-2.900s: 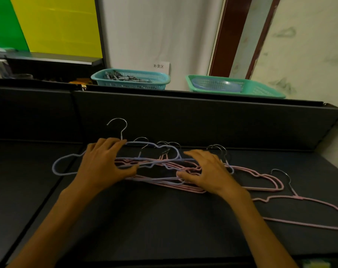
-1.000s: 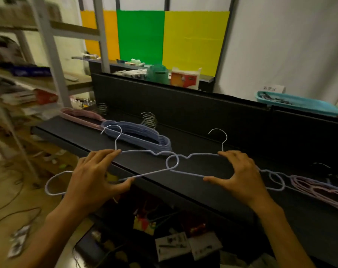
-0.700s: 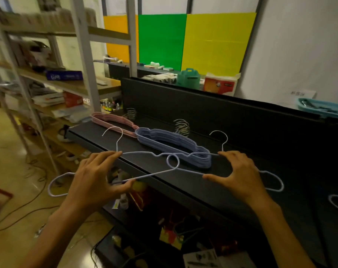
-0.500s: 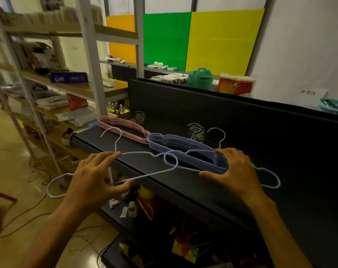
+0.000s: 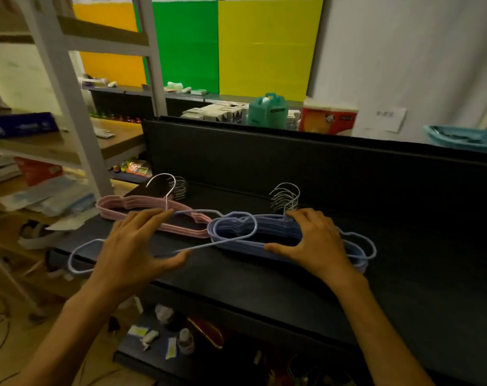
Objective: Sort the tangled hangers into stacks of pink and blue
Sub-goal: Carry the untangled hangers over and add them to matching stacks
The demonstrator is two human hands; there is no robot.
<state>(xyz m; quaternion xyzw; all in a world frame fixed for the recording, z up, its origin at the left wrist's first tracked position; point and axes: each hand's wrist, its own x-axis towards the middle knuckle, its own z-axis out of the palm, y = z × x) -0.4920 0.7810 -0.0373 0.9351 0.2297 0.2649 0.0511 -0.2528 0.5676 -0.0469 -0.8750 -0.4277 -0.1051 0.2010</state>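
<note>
Two blue hangers: one per hand, both pinched.
Right hand (image 5: 317, 240): lowers its hanger (image 5: 359, 246) onto blue stack (image 5: 253, 240); align hooks.
Left hand (image 5: 133, 246): keep its hanger (image 5: 81, 252) clear of pink stack (image 5: 142, 207).

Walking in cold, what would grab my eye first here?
Two bare hands over a black shelf: the left hand grips a loose blue hanger, while the right hand lays another on the blue stack. Left of that stack lies a pink stack. Behind, bright panels glow.
</note>
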